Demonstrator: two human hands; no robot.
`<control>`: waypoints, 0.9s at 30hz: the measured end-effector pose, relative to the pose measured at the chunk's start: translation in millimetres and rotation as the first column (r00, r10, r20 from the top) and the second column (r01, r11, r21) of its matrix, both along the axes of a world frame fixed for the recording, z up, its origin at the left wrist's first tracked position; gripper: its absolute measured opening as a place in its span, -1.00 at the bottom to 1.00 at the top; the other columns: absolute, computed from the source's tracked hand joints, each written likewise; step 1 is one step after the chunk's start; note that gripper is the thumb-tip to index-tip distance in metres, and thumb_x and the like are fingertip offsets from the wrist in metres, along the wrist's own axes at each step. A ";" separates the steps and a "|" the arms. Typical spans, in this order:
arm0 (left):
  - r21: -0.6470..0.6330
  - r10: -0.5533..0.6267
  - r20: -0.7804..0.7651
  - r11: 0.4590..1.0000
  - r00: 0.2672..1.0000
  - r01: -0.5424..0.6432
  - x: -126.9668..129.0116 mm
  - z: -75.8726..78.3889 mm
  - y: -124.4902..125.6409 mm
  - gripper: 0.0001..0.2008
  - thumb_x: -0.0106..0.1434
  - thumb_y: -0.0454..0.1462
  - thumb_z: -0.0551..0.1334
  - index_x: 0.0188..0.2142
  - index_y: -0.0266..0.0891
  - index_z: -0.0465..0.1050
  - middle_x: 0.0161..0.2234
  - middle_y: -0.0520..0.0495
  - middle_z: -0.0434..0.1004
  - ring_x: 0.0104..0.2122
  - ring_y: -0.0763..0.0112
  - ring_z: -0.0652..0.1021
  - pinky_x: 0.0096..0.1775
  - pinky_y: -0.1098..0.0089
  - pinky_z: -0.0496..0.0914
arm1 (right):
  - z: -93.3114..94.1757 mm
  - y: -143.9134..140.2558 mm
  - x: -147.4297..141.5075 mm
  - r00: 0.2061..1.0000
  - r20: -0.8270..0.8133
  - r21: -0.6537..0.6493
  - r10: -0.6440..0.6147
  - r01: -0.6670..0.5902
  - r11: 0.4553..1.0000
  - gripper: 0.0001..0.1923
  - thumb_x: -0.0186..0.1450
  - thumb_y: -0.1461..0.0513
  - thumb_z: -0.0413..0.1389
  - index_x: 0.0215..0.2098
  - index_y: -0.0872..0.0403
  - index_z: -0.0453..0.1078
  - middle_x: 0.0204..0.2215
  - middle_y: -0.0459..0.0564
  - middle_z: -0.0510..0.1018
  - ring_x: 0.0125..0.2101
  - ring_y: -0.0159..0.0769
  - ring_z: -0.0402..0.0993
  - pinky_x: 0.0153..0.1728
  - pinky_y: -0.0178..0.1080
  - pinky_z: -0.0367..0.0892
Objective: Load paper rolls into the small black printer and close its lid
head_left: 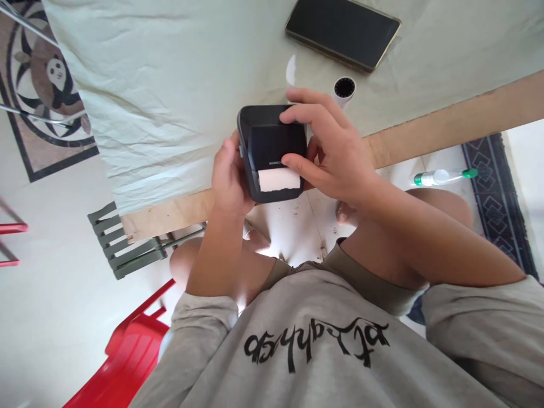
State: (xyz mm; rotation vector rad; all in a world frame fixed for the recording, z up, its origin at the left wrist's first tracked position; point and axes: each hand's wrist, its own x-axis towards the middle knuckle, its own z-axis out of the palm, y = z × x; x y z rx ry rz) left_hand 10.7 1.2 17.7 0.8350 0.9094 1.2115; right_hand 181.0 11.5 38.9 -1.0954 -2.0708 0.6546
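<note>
A small black printer (272, 148) with a strip of white paper (278, 179) coming out of its slot is held at the near edge of the cloth-covered table (170, 85). My left hand (228, 178) grips its left side. My right hand (329, 150) wraps over its top and right side, thumb next to the paper. A white paper roll (344, 90) stands on the table just beyond my right hand.
A dark tablet (343, 31) lies at the far side of the table. A red plastic chair (127, 345) and a grey slatted chair (123, 243) stand at the left. A green-capped bottle (442, 177) lies on the floor at the right.
</note>
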 end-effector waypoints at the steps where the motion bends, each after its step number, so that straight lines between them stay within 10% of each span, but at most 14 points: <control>1: -0.022 0.007 -0.016 1.000 1.000 -0.008 -0.4 -0.9 0.5 -0.61 0.18 0.10 0.08 -0.21 -0.08 0.40 -0.14 -0.04 0.52 0.08 0.02 0.39 -0.10 0.10 0.41 | 0.5 -0.3 0.0 1.000 0.003 0.013 -0.005 0.005 1.000 -0.66 0.29 0.09 -0.01 0.01 0.00 0.20 0.15 0.04 0.22 -0.21 -0.36 0.43 -0.26 -0.28 0.40; 9: -0.014 0.080 0.000 0.997 0.997 -0.080 -2.2 -8.9 0.8 -0.65 0.24 0.04 0.07 -0.22 -0.10 0.45 -0.20 -0.01 0.54 0.04 0.05 0.43 -0.06 0.09 0.39 | 0.3 0.8 1.6 1.000 0.018 -0.015 0.003 -0.003 1.000 -0.62 0.23 0.17 0.03 0.02 -0.04 0.16 0.17 0.03 0.18 -0.38 -0.48 0.39 -0.50 -0.35 0.33; 16: 0.035 0.114 0.012 0.993 0.993 -0.115 -3.6 -14.5 4.6 -0.70 0.23 0.01 0.13 -0.28 -0.14 0.42 -0.30 -0.02 0.52 0.01 0.12 0.42 -0.05 0.16 0.37 | -0.5 0.1 0.9 0.998 0.045 0.010 0.040 -0.041 0.999 -0.55 0.20 0.16 0.06 0.05 -0.04 0.10 0.16 0.07 0.17 -0.22 -0.33 0.42 -0.25 -0.23 0.41; 24: 0.046 0.167 -0.038 0.985 0.985 -0.165 -3.6 -18.9 5.7 -0.62 0.21 0.08 0.10 -0.27 -0.13 0.43 -0.33 -0.04 0.48 -0.03 0.16 0.46 -0.08 0.21 0.41 | 3.7 1.7 1.2 0.998 0.029 0.014 0.051 -0.051 0.999 -0.51 0.17 0.15 0.10 0.04 -0.03 0.10 0.13 0.09 0.19 -0.13 -0.28 0.35 -0.47 -0.34 0.36; 27: 0.020 0.180 -0.048 0.984 0.982 -0.179 -0.9 -14.2 5.3 -0.62 0.18 0.09 0.13 -0.28 -0.13 0.43 -0.31 -0.03 0.49 -0.02 0.14 0.46 -0.09 0.22 0.43 | 7.8 2.2 3.4 0.998 0.059 0.100 -0.006 0.000 0.995 -0.59 0.15 0.11 0.13 -0.05 -0.02 0.20 -0.01 0.05 0.32 -0.35 -0.42 0.34 -0.56 -0.36 0.27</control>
